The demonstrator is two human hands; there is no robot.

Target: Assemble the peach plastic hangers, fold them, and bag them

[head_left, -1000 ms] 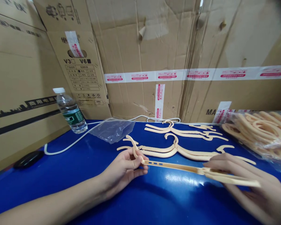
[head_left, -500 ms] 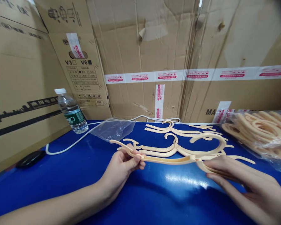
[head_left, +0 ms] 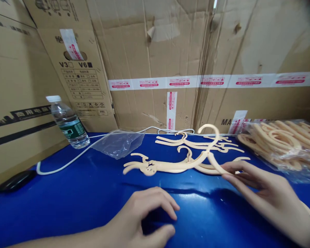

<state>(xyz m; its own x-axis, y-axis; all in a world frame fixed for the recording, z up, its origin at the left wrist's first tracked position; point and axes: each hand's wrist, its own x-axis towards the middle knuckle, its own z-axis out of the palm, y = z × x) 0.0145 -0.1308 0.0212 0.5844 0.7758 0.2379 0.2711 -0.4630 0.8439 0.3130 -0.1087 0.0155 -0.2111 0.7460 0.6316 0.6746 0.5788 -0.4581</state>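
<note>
My right hand (head_left: 263, 193) pinches one arm of a cream plastic folding hanger (head_left: 181, 166), hook upward, raised over the blue table. The hanger's far arm reaches left and ends in a small curved end piece. My left hand (head_left: 155, 213) is off the hanger, low in front of it, fingers curled and apart with nothing between them. Behind the held hanger lies another cream hanger (head_left: 184, 150), partly hidden by it. Farther back rests one more hanger (head_left: 170, 140), with loose small hook pieces (head_left: 219, 138) beside it.
Clear bags of cream hangers (head_left: 281, 144) lie at the right. A water bottle (head_left: 68, 124), a black mouse (head_left: 17, 181), a white cable (head_left: 64, 168) and a clear plastic bag (head_left: 119, 143) are on the left. Cardboard boxes (head_left: 150, 62) wall off the back.
My left hand has let go of the hanger and drawn down toward me. The hanger, still in my right hand, has turned so its hook stands up. The view has shifted slightly right.
</note>
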